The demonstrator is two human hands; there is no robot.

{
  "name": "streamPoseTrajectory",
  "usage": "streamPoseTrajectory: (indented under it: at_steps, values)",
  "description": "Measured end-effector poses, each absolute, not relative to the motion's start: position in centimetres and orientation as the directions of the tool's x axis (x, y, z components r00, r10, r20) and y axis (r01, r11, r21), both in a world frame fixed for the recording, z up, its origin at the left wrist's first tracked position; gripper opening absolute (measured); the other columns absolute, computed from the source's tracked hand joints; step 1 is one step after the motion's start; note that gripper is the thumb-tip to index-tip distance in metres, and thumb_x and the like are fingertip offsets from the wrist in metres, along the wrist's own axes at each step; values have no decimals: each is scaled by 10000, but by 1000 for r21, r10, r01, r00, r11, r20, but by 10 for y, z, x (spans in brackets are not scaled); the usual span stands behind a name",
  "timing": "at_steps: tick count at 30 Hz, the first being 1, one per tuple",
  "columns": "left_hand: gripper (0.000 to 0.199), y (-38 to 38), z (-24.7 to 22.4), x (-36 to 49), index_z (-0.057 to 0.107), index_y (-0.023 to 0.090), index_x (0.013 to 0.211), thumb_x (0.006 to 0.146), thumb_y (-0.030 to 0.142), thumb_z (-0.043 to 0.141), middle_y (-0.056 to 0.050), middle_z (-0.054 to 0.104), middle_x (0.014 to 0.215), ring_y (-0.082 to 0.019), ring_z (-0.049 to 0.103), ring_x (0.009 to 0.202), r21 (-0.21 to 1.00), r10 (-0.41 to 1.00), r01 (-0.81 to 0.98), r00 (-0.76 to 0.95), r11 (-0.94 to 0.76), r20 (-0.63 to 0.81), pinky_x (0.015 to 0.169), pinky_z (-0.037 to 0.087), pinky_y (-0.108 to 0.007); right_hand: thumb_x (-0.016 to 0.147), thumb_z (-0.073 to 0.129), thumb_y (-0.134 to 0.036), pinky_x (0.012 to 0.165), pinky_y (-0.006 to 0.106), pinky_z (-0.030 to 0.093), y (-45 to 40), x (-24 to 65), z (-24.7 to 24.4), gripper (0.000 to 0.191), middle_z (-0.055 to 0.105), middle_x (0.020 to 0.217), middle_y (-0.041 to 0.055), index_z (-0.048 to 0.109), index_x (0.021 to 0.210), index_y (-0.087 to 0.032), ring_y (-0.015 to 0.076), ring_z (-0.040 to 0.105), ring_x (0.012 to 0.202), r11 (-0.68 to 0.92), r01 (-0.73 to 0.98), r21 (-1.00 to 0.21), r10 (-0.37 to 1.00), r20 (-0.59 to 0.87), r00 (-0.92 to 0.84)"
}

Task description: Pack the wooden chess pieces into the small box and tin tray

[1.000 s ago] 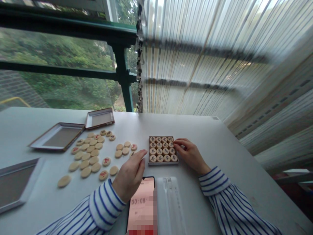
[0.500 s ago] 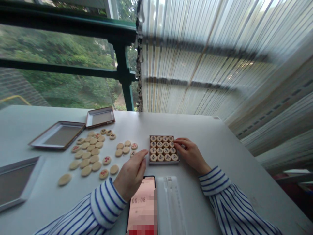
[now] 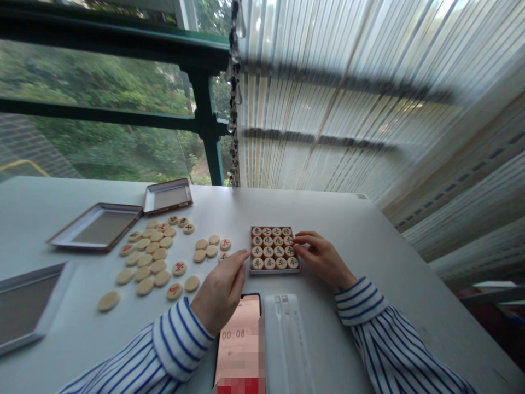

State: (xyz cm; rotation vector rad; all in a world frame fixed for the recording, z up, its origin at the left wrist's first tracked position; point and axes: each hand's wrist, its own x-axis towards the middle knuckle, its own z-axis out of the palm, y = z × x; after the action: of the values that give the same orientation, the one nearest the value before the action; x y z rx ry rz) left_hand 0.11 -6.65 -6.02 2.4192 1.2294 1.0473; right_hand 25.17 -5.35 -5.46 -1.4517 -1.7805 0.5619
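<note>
A square tray [image 3: 274, 272] holds rows of round wooden pieces, face up with dark characters. Beside its left edge is my left hand [image 3: 219, 290], index finger pointing at the tray, thumb apart, nothing visible in it. At the tray's right edge rests my right hand [image 3: 322, 257], fingertips by the end pieces and thumb a little apart from them. Many loose round pieces [image 3: 159, 254] lie left of my left hand, mostly blank side up, a few showing red or dark characters. One dark-marked piece [image 3: 223, 256] is partly behind my left fingers.
Two shallow trays or lids [image 3: 84, 245] [image 3: 168, 209] stand at the back left, and a larger one [image 3: 45, 306] at the left edge. A phone [image 3: 239, 345] showing a timer and a pale plastic case [image 3: 289, 345] lie in front on the white table [image 3: 328, 213].
My right hand has shifted very slightly to the right along the tray's edge. My left hand and the loose pieces look unmoved.
</note>
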Motion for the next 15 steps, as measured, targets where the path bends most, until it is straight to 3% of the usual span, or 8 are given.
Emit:
streamPoseTrajectory:
  at_steps: [8,15]
  values:
    - [290,-66,-61,1,535,104,1075,846,174,372,-121,629,1071,-185,578,1021,484,763,601,397,-636,510,897,477,-325,784,549,-287,863,311,427,-57,254,-51,197,563,1055,71,679,913,-214,175,532,989,292,627,-722,954,264,-140]
    - [289,-67,-60,2,542,108,1070,846,181,374,-120,626,1080,-190,577,1023,488,765,599,400,-635,505,895,479,-335,780,556,-303,899,329,420,-57,255,-53,204,557,1064,68,686,920,-232,181,531,1002,295,623,-724,955,252,-159]
